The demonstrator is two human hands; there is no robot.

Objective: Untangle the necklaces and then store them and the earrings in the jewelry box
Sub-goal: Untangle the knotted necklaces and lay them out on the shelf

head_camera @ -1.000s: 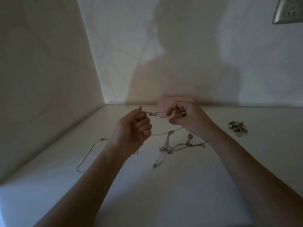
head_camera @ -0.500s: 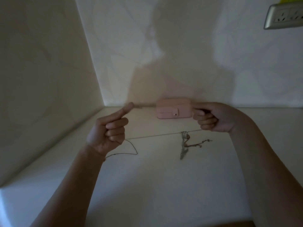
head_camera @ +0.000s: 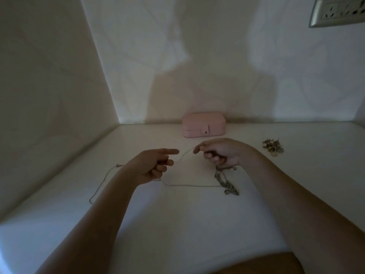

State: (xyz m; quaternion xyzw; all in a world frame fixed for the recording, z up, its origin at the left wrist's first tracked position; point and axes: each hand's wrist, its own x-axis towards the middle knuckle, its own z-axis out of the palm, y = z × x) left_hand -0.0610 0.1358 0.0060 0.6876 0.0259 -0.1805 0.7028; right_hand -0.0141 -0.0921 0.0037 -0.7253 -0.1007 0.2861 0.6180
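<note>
The untangling is going on and, in my judgement, it is not finished yet. The right hand (head_camera: 223,153) is pinching the thin necklace (head_camera: 189,185) between thumb and forefinger, a little above the table (head_camera: 177,224). Its other fingers are curling around something dark that I cannot identify. From this pinch the thin necklace is hanging in a curve toward the left hand (head_camera: 154,167). This hand is keeping the forefinger straight and the other fingers bent. The chain is running into the bent fingers, but I cannot tell if they are really gripping it.

Below the left hand the thin necklace is lying on the table and going to the right. There it is meeting the thicker necklace (head_camera: 229,187), a dark clump lying just beneath the right hand. If the two are knotted at that place is too small to see, but they are not looking separated. One more part of thin chain is making a loop on the table beside the left forearm.

The storing part is not begun, as far as I can judge. The pink jewelry box (head_camera: 204,125) is standing against the wall behind the hands, with its lid closed. The earrings (head_camera: 273,148) are lying in a small heap on the table, well apart to the right. So what is remaining is freeing the chains, opening the box and putting everything inside
</note>
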